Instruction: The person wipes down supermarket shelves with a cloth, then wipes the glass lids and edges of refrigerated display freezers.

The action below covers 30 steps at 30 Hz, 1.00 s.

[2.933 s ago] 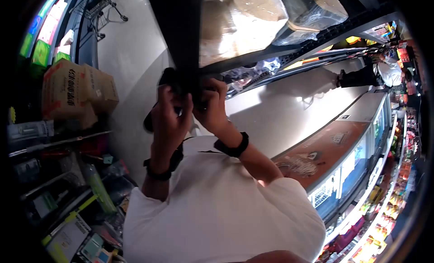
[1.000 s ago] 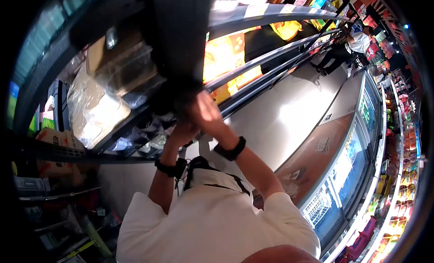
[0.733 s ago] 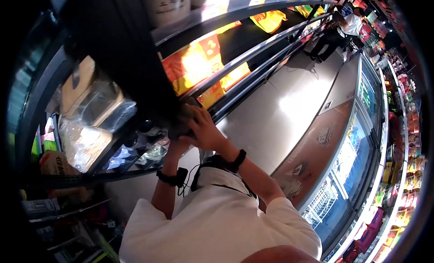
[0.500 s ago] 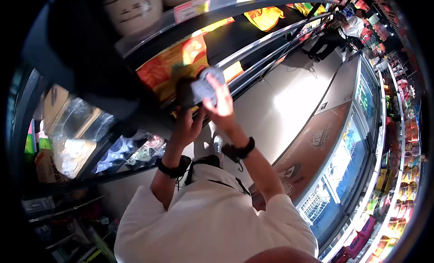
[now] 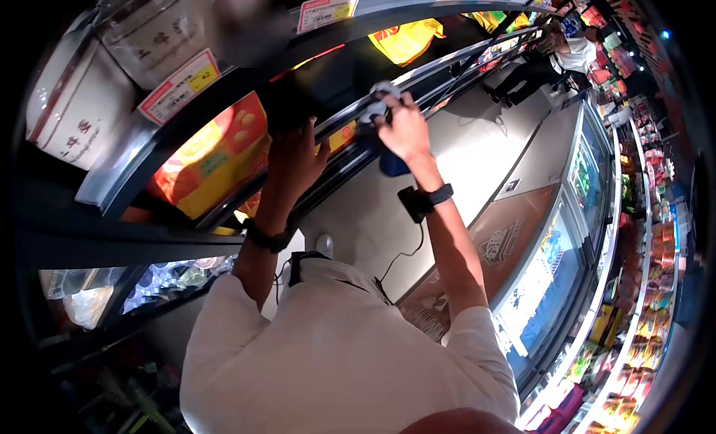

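My right hand (image 5: pixel 406 134) is closed on a crumpled grey cloth (image 5: pixel 382 106), beside the metal rail of the shelf. A dark blue piece (image 5: pixel 394 165) hangs below that hand; whether it belongs to the cloth I cannot tell. My left hand (image 5: pixel 294 162) is raised at the shelf front, its fingers against a black shape (image 5: pixel 292 107) whose kind is lost in the shadow. Behind the left hand lies a red and yellow bag (image 5: pixel 216 158) on the shelf. Both wrists wear black bands.
White tubs with dark lettering (image 5: pixel 82 106) stand on the upper shelf, above a price tag (image 5: pixel 179 87). Another yellow bag (image 5: pixel 406 40) lies farther along. A freezer (image 5: pixel 548 277) runs along the right side. A person in a white top (image 5: pixel 578 55) is at the aisle's far end.
My hands have come apart. The right hand moved right and away with the cloth, while the left shifted slightly up. The view has swung, showing more tubs at upper left.
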Tool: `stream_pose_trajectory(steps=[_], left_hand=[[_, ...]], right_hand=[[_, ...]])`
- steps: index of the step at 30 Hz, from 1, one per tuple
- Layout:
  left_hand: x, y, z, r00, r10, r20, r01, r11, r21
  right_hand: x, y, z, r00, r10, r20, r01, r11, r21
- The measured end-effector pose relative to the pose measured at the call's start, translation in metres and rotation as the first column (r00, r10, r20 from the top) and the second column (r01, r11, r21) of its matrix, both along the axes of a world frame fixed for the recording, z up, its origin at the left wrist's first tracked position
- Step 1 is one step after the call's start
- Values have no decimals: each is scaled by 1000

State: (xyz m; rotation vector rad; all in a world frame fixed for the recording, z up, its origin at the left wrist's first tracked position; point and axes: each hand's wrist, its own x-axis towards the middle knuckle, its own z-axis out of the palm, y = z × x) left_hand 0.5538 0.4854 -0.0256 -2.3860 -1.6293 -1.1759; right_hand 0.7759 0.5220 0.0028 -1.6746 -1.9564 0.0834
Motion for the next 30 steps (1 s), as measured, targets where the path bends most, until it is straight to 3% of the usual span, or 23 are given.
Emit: stream_pose_trajectory(steps=[2, 4, 6, 7, 8, 9, 10, 11, 13, 15, 17, 19, 21, 22, 23, 25, 26, 27, 28, 29, 30], left_hand=[[5, 5, -4, 997, 27, -75, -52, 931, -362], [3, 17, -10, 997, 31, -70, -49, 960, -274], [3, 23, -6, 998, 26, -58, -36, 983, -179], [1, 20, 1, 994, 32, -109, -54, 976, -211], [-1, 19, 2, 986, 39, -160, -79, 966, -247], [-3, 22, -7, 999, 19, -35, -30, 943, -331], [-2, 17, -8, 999, 32, -38, -44, 936, -350], [-1, 13, -3, 998, 48, -30, -55, 943, -327], [-2, 8, 0, 995, 99, -25, -102, 944, -313], [0, 10, 2, 995, 88, -45, -98, 941, -325], [7, 18, -1, 981, 184, -68, -196, 933, -302], [26, 19, 10, 951, 263, -165, -309, 857, -413], [50, 26, 14, 945, 286, -158, -325, 868, -374], [66, 27, 14, 940, 310, -144, -341, 874, -347], [79, 29, 27, 932, 320, -170, -362, 814, -453], [94, 33, 40, 943, 312, -116, -332, 862, -384], [101, 36, 49, 955, 292, -56, -295, 908, -296], [109, 37, 66, 978, 153, 141, -97, 934, -343], [125, 34, 99, 928, 57, 368, 110, 902, -418], [138, 26, 124, 899, -60, 433, 224, 914, -339], [162, 10, 148, 830, -92, 550, 236, 951, -198]], right_hand=[[3, 14, 22, 993, 77, -85, -73, 996, 57], [-27, 35, 36, 950, 264, -167, -229, 953, 199], [-52, 56, 32, 866, 493, -89, -479, 867, 140], [-44, 74, -16, 874, 351, 336, -474, 767, 432], [-37, 90, -65, 773, 40, 633, -546, 549, 633], [-48, 103, -72, 714, 685, 143, -700, 701, 139], [-59, 115, -77, 579, 509, -637, -744, 649, -158], [-57, 128, -80, 534, 474, -700, -782, 591, -196], [-55, 156, -64, 645, 734, -211, -763, 633, -130], [-32, 190, -87, 525, 778, -346, -827, 562, 9], [-18, 224, -78, 725, 680, -112, -688, 706, -167], [-11, 218, -74, 726, 618, 300, -604, 783, -152], [-21, 193, -50, 638, 630, 442, -628, 759, -175], [-21, 187, -28, 661, 683, 310, -624, 730, -277], [-7, 193, -17, 658, 691, 301, -630, 723, -284], [41, 218, 2, 691, 702, -172, -707, 607, -362], [70, 224, 9, 753, 643, -142, -657, 719, -227], [103, 227, 18, 811, 572, -125, -583, 808, -84], [135, 225, 35, 732, 619, -285, -606, 783, 141], [174, 232, 48, 829, 494, -262, -483, 869, 108], [211, 249, 42, 864, 308, -399, -315, 948, 50]])
